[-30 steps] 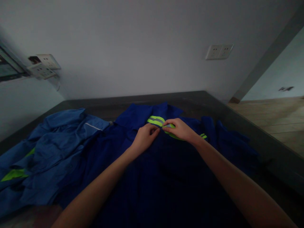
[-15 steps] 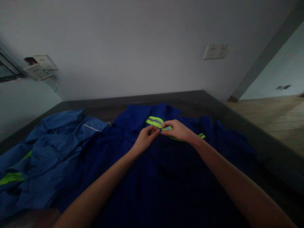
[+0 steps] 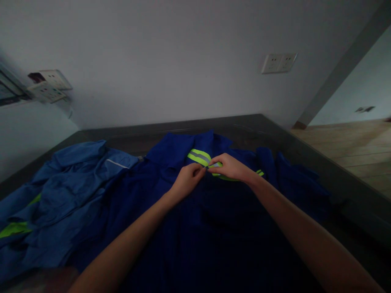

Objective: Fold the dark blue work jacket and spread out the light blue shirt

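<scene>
A dark blue work jacket with yellow-green and grey reflective tape lies spread in front of me, its collar toward the wall. My left hand is closed in a pinch at the jacket's front edge, by the tape. Just right of it, fingertips almost touching, my right hand pinches the same edge, with a bit of tape showing between thumb and finger. Whatever small part sits between the fingertips is too dark to make out.
A lighter blue garment with yellow-green patches lies crumpled on the left. Both lie on a dark table that stands against a grey wall. Sockets are on the wall, and more sockets hang at the left. Wooden floor shows at right.
Both hands stay at the same place on the jacket. The left fingers have curled slightly tighter, and the view has shifted a little.
</scene>
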A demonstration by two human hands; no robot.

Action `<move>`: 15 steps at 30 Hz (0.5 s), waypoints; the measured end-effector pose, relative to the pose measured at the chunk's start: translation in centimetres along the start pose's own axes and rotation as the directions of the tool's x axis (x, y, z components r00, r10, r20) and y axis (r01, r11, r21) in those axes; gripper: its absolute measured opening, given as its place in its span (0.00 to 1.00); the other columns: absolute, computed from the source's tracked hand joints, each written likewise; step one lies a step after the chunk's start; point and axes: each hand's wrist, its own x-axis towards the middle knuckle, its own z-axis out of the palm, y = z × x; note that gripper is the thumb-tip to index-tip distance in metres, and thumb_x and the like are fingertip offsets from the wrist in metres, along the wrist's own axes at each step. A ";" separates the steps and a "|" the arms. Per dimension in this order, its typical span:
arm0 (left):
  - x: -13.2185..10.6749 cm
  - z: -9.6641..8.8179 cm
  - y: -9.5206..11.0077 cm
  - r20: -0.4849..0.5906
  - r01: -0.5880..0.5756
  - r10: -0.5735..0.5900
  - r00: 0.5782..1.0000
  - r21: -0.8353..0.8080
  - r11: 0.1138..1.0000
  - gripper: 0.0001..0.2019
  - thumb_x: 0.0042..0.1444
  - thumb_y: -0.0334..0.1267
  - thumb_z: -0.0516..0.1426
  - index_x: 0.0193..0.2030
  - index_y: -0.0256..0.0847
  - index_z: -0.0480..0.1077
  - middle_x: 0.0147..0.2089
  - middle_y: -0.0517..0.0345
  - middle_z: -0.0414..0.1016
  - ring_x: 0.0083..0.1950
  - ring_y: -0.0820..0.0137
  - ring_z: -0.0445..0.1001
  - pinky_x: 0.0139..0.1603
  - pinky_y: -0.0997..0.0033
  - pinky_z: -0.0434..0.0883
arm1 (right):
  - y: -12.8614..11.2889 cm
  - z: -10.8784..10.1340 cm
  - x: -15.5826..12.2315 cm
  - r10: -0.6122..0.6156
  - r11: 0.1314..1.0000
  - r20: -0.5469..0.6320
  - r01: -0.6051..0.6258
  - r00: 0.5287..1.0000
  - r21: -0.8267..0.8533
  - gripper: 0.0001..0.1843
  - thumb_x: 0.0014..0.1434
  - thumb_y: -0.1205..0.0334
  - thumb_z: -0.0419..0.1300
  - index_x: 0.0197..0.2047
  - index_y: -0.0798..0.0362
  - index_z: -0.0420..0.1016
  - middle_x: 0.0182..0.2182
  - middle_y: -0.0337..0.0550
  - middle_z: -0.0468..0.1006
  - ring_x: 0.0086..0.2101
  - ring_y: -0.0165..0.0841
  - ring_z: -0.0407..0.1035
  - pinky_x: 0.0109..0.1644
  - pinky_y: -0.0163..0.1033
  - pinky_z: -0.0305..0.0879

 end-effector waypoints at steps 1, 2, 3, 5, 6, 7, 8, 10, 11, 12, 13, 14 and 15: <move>0.0 0.0 0.0 -0.008 -0.004 0.004 1.000 -0.002 1.000 0.14 0.59 0.41 0.51 0.27 0.36 0.69 0.24 0.62 0.65 0.27 0.74 0.61 0.28 0.74 0.55 | 0.0 0.1 0.0 -0.008 1.000 -0.021 0.008 1.000 -0.002 0.16 0.54 0.57 0.61 0.41 0.58 0.80 0.33 0.45 0.80 0.33 0.34 0.71 0.36 0.35 0.60; 0.0 0.0 -0.1 -0.014 -0.004 0.004 1.000 -0.022 1.000 0.14 0.60 0.42 0.51 0.28 0.36 0.69 0.25 0.62 0.65 0.27 0.74 0.61 0.29 0.74 0.56 | 0.0 0.1 0.0 -0.013 1.000 -0.040 0.013 0.999 -0.005 0.15 0.54 0.57 0.61 0.41 0.57 0.80 0.34 0.45 0.80 0.34 0.34 0.71 0.37 0.35 0.60; 0.1 0.0 -0.2 -0.015 0.000 -0.001 1.000 -0.058 0.998 0.13 0.59 0.42 0.51 0.29 0.36 0.69 0.25 0.62 0.66 0.27 0.74 0.61 0.29 0.75 0.56 | 0.0 0.1 0.0 -0.019 1.000 -0.054 0.018 0.998 -0.007 0.15 0.54 0.57 0.61 0.40 0.57 0.80 0.34 0.45 0.80 0.34 0.35 0.71 0.37 0.35 0.60; 0.1 0.0 -0.3 -0.005 0.007 -0.008 1.000 -0.139 0.990 0.13 0.59 0.43 0.52 0.30 0.36 0.69 0.26 0.62 0.66 0.28 0.74 0.61 0.29 0.75 0.57 | 0.1 0.0 0.1 -0.029 1.000 -0.063 0.028 0.998 -0.012 0.15 0.55 0.56 0.61 0.40 0.57 0.80 0.34 0.45 0.80 0.34 0.34 0.71 0.38 0.35 0.60; 0.2 0.0 -0.4 -0.002 0.010 -0.011 1.000 -0.172 0.985 0.13 0.59 0.43 0.52 0.31 0.36 0.68 0.26 0.62 0.66 0.28 0.74 0.62 0.29 0.75 0.58 | 0.2 0.0 0.1 -0.033 0.999 -0.064 0.032 0.997 -0.013 0.15 0.55 0.56 0.60 0.40 0.57 0.80 0.34 0.45 0.79 0.34 0.34 0.71 0.38 0.36 0.60; 0.2 0.0 -0.4 -0.001 0.012 -0.013 1.000 -0.194 0.981 0.13 0.59 0.43 0.52 0.31 0.37 0.68 0.26 0.62 0.66 0.28 0.74 0.62 0.30 0.75 0.58 | 0.2 0.0 0.1 -0.038 0.999 -0.065 0.037 0.997 -0.015 0.15 0.55 0.55 0.60 0.40 0.57 0.79 0.33 0.45 0.79 0.34 0.34 0.71 0.38 0.36 0.59; 0.2 0.0 -0.5 -0.002 0.013 -0.014 1.000 -0.206 0.978 0.12 0.59 0.43 0.52 0.31 0.37 0.68 0.26 0.62 0.66 0.29 0.74 0.62 0.30 0.75 0.59 | 0.2 -0.1 0.1 -0.042 0.999 -0.067 0.041 0.997 -0.017 0.15 0.55 0.55 0.60 0.40 0.57 0.79 0.33 0.45 0.79 0.34 0.34 0.70 0.38 0.36 0.59; 0.2 0.1 -0.6 -0.010 0.009 -0.011 1.000 -0.218 0.976 0.12 0.58 0.43 0.53 0.32 0.37 0.68 0.27 0.62 0.66 0.29 0.73 0.62 0.31 0.75 0.59 | 0.2 -0.1 0.1 -0.040 0.999 -0.072 0.039 0.997 -0.017 0.15 0.56 0.55 0.60 0.40 0.57 0.79 0.34 0.45 0.79 0.34 0.34 0.70 0.38 0.36 0.59; 0.2 0.1 -0.6 -0.012 0.005 -0.008 1.000 -0.220 0.975 0.12 0.58 0.43 0.53 0.32 0.37 0.68 0.27 0.62 0.65 0.29 0.73 0.62 0.31 0.75 0.59 | 0.1 -0.1 0.0 -0.036 0.999 -0.075 0.035 0.997 -0.016 0.15 0.56 0.55 0.60 0.40 0.57 0.79 0.34 0.45 0.79 0.34 0.34 0.70 0.38 0.36 0.59; 0.2 0.1 -0.6 -0.015 0.003 -0.006 1.000 -0.222 0.975 0.12 0.58 0.44 0.53 0.32 0.37 0.68 0.27 0.62 0.65 0.29 0.73 0.62 0.31 0.75 0.58 | 0.1 0.0 0.0 -0.033 0.999 -0.075 0.032 0.997 -0.015 0.15 0.56 0.55 0.60 0.39 0.57 0.79 0.34 0.45 0.79 0.34 0.35 0.70 0.38 0.36 0.59; 0.2 0.2 -0.6 -0.016 0.001 -0.004 1.000 -0.224 0.975 0.12 0.58 0.44 0.53 0.32 0.37 0.68 0.27 0.62 0.64 0.29 0.73 0.61 0.31 0.75 0.58 | 0.0 0.0 0.0 -0.030 0.999 -0.073 0.029 0.997 -0.013 0.15 0.56 0.55 0.60 0.40 0.57 0.79 0.34 0.45 0.79 0.34 0.35 0.70 0.38 0.36 0.59; 0.2 0.2 -0.6 -0.016 -0.001 -0.003 1.000 -0.226 0.974 0.12 0.58 0.44 0.53 0.32 0.37 0.67 0.26 0.63 0.64 0.29 0.74 0.61 0.30 0.74 0.58 | 0.0 0.0 0.0 -0.029 1.000 -0.072 0.028 0.997 -0.010 0.14 0.56 0.56 0.60 0.40 0.57 0.78 0.34 0.45 0.79 0.34 0.35 0.70 0.39 0.36 0.59; 0.2 0.2 -0.7 -0.013 -0.001 -0.002 1.000 -0.229 0.973 0.12 0.58 0.44 0.53 0.32 0.37 0.67 0.26 0.63 0.63 0.28 0.74 0.60 0.30 0.74 0.57 | -0.1 0.0 -0.1 -0.030 1.000 -0.070 0.030 0.997 -0.007 0.14 0.56 0.56 0.60 0.40 0.57 0.78 0.35 0.45 0.79 0.35 0.35 0.70 0.39 0.37 0.59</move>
